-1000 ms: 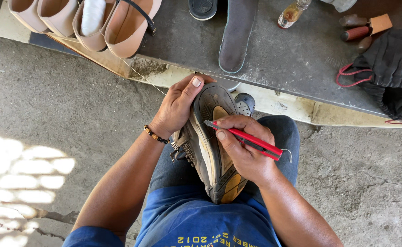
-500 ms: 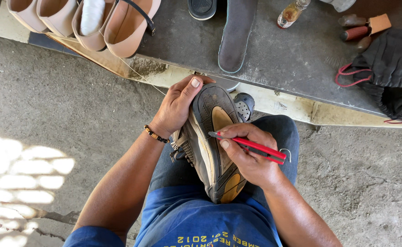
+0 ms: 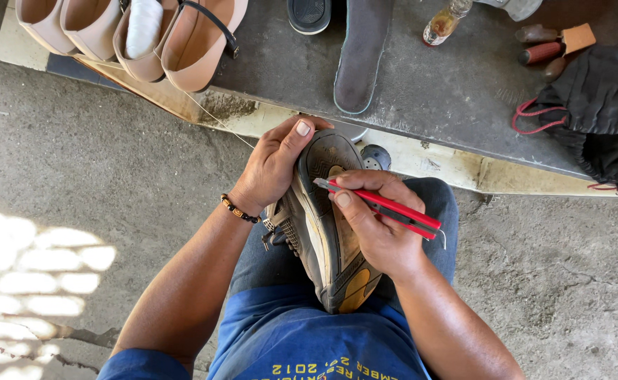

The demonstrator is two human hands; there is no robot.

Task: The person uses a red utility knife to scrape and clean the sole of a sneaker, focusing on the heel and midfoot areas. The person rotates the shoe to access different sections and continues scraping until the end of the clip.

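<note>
A worn grey-brown shoe (image 3: pixel 326 232) rests sole-up on my lap, toe pointing away from me. My left hand (image 3: pixel 272 167) grips its toe end from the left, thumb pressed on the sole's tip. My right hand (image 3: pixel 376 225) holds a red utility knife (image 3: pixel 386 205) like a pen, its blade tip touching the sole near the toe. My jeans and blue shirt lie beneath the shoe.
A grey slab (image 3: pixel 464 91) ahead carries several tan shoes (image 3: pixel 140 32), a dark insole (image 3: pixel 362 53), a small bottle (image 3: pixel 444 21), wooden-handled tools (image 3: pixel 543 51) and a black bag with red cord (image 3: pixel 594 105). Bare concrete floor spreads left and right.
My right hand has slid the knife slightly along the sole toward the toe. The left hand keeps its grip on the shoe.
</note>
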